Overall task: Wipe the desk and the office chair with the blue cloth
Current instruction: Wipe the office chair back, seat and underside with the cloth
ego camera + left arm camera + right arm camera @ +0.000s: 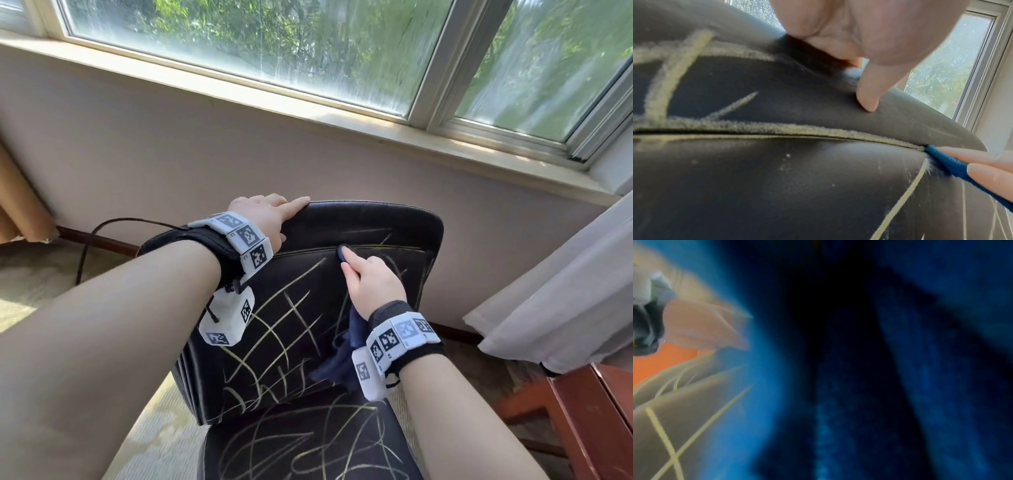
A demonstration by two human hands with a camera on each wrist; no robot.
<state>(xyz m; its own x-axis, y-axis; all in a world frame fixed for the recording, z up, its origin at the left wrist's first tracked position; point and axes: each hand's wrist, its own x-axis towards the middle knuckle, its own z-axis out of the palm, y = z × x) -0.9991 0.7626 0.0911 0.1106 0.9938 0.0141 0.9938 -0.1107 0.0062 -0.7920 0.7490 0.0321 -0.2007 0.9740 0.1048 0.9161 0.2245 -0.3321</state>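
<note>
The blue cloth (342,255) sits bunched on the seam across the office chair (359,226) backrest, its tail hanging below your wrist. Your right hand (371,284) pinches it, forefinger pressing the tip into the seam. Yellow chalk marks (274,325) cover backrest and seat. Your left hand (265,214) grips the backrest's top edge, thumb in front.

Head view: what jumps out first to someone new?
Yellowish chalk-like scribbles cover the black office chair, backrest and seat alike. The right hand presses a blue cloth into the backrest's seam, while the left hand grips its top edge. Behind, a streaky window.
</note>
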